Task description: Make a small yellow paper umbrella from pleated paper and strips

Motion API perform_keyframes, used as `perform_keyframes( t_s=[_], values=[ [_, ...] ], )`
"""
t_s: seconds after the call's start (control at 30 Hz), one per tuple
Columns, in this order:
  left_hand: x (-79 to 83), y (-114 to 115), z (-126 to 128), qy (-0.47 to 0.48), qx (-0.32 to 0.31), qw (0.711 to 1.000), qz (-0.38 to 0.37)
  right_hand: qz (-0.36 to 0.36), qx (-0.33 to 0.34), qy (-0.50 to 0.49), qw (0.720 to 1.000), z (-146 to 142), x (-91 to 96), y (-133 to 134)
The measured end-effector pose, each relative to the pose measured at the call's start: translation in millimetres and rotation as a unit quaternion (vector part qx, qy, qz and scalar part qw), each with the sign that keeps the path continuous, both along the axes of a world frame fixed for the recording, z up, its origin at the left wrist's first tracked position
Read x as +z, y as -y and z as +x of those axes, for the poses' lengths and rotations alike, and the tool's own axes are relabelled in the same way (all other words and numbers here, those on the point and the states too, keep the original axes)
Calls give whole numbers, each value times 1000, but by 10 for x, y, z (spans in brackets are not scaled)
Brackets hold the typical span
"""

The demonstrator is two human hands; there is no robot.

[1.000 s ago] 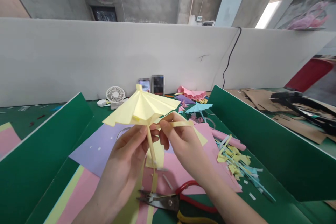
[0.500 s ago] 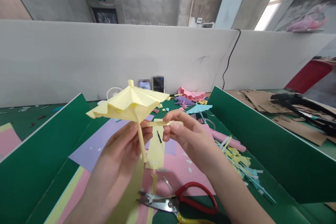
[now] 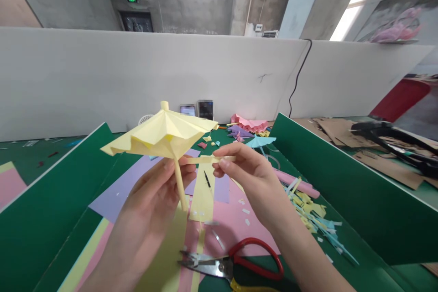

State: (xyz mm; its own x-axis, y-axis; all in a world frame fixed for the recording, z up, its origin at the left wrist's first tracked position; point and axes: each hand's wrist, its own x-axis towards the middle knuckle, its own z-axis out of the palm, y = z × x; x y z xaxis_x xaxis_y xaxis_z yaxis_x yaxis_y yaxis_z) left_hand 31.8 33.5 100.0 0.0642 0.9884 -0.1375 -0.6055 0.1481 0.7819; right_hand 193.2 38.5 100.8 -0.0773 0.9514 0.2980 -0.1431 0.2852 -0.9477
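Observation:
A yellow paper umbrella [image 3: 164, 133] with a pleated canopy and a rolled paper handle is held up in my left hand [image 3: 153, 191], fingers closed around the upper handle. A narrow yellow paper strip [image 3: 202, 160] runs level from beside the handle to my right hand [image 3: 244, 169], which pinches its other end between thumb and fingers. Whether the strip is fixed to the handle is hidden by my left fingers. Below the hands lie open scissors [image 3: 222, 266] with red and yellow handles. A dark pen or thin blade [image 3: 207, 180] rests on a yellow sheet.
Pink sheets [image 3: 253, 232] and purple paper [image 3: 116, 187] cover the table. At right lie paper scraps [image 3: 315, 214], a pink roll [image 3: 301, 185] and a small blue umbrella [image 3: 262, 141]. Green side panels [image 3: 342, 182] flank the workspace. A white partition [image 3: 219, 73] stands behind.
The umbrella and my left hand have shifted slightly left, with the canopy tilting a little. My right hand still pinches the strip in nearly the same place.

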Motion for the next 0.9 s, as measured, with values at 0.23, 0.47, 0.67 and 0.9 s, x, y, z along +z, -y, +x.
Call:
perform_keyframes(
  t_s=[0.23,0.47,0.67,0.9],
  values=[
    [8,15,-8,-3,2,1000,-14,22,-2,55,998,30,28,24],
    [-19,21,34,-59,-10,997,41,83,19,210,974,155,87,117],
    [-23,51,68,-110,-27,993,44,81,-37,245,965,15,129,132],
    [-5,68,101,-99,-31,994,24,-4,-45,115,992,-106,88,68]
  ],
)
